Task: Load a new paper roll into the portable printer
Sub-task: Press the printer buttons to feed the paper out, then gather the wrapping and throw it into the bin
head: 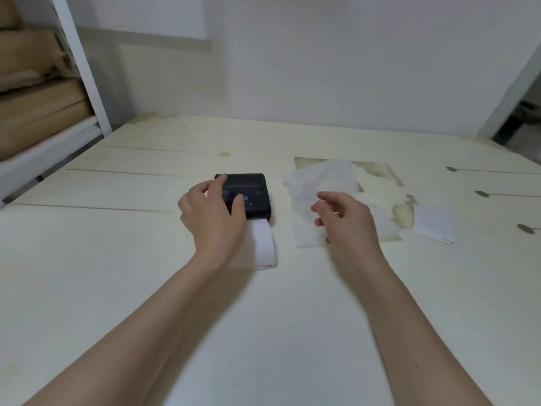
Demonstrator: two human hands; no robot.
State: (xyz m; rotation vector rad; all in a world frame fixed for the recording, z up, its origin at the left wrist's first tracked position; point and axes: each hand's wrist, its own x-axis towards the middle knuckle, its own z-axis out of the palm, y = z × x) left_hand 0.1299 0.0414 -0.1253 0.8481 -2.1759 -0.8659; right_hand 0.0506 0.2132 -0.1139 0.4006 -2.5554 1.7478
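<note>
Printer [248,194] sits mid-tabletop [117,259], one paper strip [263,244] feeding from its near slot. My left hand [213,218] steadies it, fingers [237,205] spread on its buttons, clamping nothing. My right hand [345,221] hovers, fingers loosely apart, over one crumpled wrapper [322,177]. One loose slip [436,227] lies farther right.

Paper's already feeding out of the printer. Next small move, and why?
Probably tear off the paper strip with the free right hand: the left hand rests on the closed printer, steadying it, and the strip hangs out the front.
</note>
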